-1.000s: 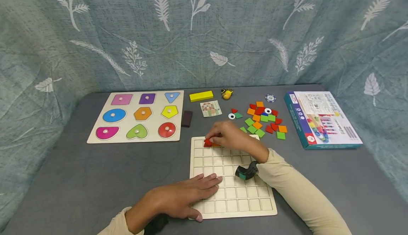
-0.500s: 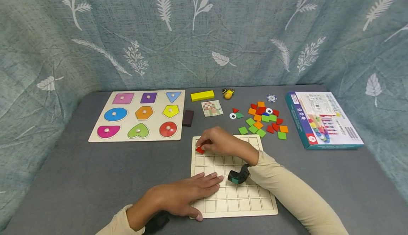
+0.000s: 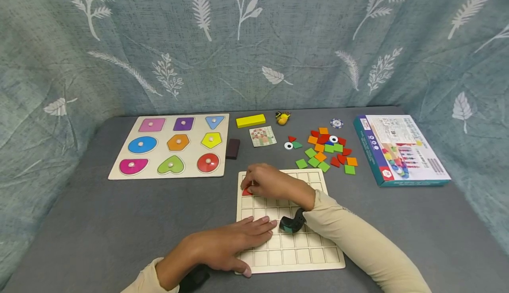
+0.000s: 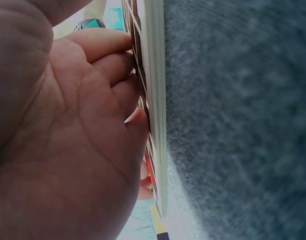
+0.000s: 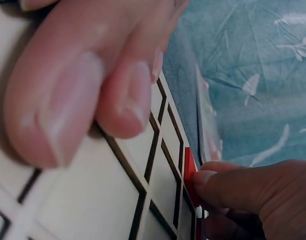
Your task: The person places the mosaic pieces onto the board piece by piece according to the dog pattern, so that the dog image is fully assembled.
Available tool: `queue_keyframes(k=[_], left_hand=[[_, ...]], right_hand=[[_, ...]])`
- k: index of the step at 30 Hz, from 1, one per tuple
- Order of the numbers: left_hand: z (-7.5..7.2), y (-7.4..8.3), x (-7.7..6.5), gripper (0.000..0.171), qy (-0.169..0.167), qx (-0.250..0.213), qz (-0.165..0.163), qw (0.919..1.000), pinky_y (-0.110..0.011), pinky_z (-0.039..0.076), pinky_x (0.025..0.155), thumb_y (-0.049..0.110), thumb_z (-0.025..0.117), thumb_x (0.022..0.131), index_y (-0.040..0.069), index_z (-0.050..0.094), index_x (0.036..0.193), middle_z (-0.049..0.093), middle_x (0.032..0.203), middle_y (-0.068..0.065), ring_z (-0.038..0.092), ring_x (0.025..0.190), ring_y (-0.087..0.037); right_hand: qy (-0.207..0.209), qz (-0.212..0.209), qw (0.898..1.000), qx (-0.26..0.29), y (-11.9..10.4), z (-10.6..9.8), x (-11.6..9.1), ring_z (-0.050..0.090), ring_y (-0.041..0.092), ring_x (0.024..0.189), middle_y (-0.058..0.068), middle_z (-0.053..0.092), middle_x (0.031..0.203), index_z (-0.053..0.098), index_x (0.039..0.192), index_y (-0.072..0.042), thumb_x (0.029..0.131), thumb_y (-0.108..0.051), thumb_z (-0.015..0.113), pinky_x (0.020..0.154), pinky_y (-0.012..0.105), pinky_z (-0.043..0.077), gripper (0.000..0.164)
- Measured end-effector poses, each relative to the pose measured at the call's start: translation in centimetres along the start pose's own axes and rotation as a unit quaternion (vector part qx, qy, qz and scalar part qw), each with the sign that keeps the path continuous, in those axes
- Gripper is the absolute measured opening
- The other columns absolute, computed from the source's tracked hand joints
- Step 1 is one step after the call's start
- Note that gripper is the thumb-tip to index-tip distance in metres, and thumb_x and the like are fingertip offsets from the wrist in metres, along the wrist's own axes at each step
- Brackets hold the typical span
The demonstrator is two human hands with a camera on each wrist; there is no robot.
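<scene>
A cream wooden grid board (image 3: pixel 294 257) lies on the grey table in the head view. My left hand (image 3: pixel 234 245) rests flat across its near left part, fingers spread over the squares. Near the board's far left corner my right hand (image 3: pixel 270 181) pinches a small red tile (image 3: pixel 247 192) between thumb and fingers, at the left column. That red tile (image 5: pixel 188 172) also shows at the fingertips in the right wrist view. The right hand covers part of the far rows. The left wrist view shows the left palm (image 4: pixel 78 125) beside the board's edge (image 4: pixel 155 100).
Loose green, orange and red tiles (image 3: pixel 320 148) lie beyond the board, with a patterned card (image 3: pixel 263 136), yellow block (image 3: pixel 250 120) and dark block (image 3: pixel 233 149). A knobbed shape puzzle (image 3: pixel 159 146) is at left; a game box (image 3: pixel 403 149) stands right.
My right hand has moved left and slightly nearer, carrying the red tile to the board's left column. The left hand stays in place on the board.
</scene>
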State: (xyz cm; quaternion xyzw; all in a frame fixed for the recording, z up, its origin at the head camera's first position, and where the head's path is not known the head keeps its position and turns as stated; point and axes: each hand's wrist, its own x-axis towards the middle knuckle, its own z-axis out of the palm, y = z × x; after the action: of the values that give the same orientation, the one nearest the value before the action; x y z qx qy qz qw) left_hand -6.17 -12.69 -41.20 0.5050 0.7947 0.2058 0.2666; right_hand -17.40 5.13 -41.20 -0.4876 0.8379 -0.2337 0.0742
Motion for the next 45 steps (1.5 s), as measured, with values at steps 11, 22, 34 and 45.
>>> queue_keyframes(k=[11,22,34,45], left_hand=[[-0.1,-0.1,0.0,0.083,0.003,-0.01,0.008,0.9999,-0.038,0.011,0.117,0.033,0.07,0.088,0.002,0.027,0.152,0.011,0.162,-0.007,0.006,0.147,-0.02],[0.0,-0.1,0.1,0.084,0.001,-0.015,0.003,0.9999,-0.039,0.011,0.117,0.034,0.07,0.087,0.003,0.027,0.152,0.011,0.162,-0.005,0.006,0.147,-0.019],[0.3,-0.1,0.2,0.084,0.006,-0.013,0.0,0.9999,-0.038,0.01,0.117,0.035,0.07,0.087,0.003,0.027,0.153,0.011,0.162,-0.004,0.006,0.147,-0.018],[0.4,-0.1,0.2,0.085,0.011,-0.014,0.0,0.9998,-0.037,0.01,0.117,0.033,0.072,0.086,0.003,0.027,0.153,0.011,0.162,-0.004,0.006,0.147,-0.018]], right_hand=[[0.049,0.034,0.997,0.049,1.7,-0.7,-0.8,0.061,0.012,0.082,0.001,0.068,0.092,0.076,0.097,-0.006,0.09,-0.003,0.067,0.076,0.027,0.048,0.012],[0.091,0.127,0.982,0.104,5.2,-2.7,-2.8,0.062,0.022,0.096,0.009,0.068,0.105,0.074,0.106,-0.001,0.093,-0.004,0.063,0.08,0.034,0.051,0.017],[0.12,0.172,0.974,0.082,7.5,-3.5,-4.7,0.059,0.019,0.083,0.008,0.068,0.099,0.074,0.105,-0.001,0.092,-0.004,0.065,0.07,0.032,0.048,0.016],[0.159,0.192,0.964,0.087,9.7,-4.2,-6.6,0.059,0.025,0.084,0.015,0.064,0.103,0.071,0.108,0.003,0.092,-0.001,0.065,0.074,0.036,0.048,0.018]])
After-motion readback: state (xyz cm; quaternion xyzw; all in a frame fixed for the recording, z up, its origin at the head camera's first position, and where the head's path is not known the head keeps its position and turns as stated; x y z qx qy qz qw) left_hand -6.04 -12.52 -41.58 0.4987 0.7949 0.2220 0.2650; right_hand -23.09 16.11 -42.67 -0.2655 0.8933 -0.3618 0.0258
